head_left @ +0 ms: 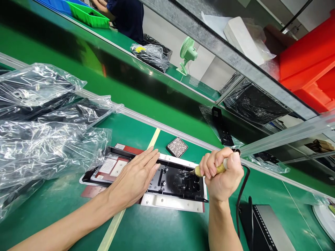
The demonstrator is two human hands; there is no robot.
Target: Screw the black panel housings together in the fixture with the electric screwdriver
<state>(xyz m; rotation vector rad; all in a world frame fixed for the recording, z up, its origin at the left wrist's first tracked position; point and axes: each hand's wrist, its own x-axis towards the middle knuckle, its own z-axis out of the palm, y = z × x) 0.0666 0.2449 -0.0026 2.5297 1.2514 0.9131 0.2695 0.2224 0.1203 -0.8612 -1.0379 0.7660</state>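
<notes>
Head view, and I'm looking down at the green bench (162,230); the left hand (136,176) lies open and flat, fingers together, pressing on the long black-and-white panel assembly (172,184) that sits near the middle of the bench, just short of its far rail; the right hand (222,174) is closed in a fist round a yellow-handled tool (209,170), its tip down in the black recessed part of the panel (a soldering iron by the cord, I'd judge, though I can't be sure). The panel looks stiff, flat and fairly light, with thin metal flanges; I'd hold it by the long white edges or pin it flat from above, never by the labelled board at its left end, which looks the fragile part. The tool's black cord (239,198) trails toward the near right corner beside a dark box (264,226); a small tray of grey bits (177,147) sits just beyond the panel; clear plastic bags (47,139) are heaped at the left edge; across the far bench a person's dark sleeve (128,15) shows by a green bin (89,14).
</notes>
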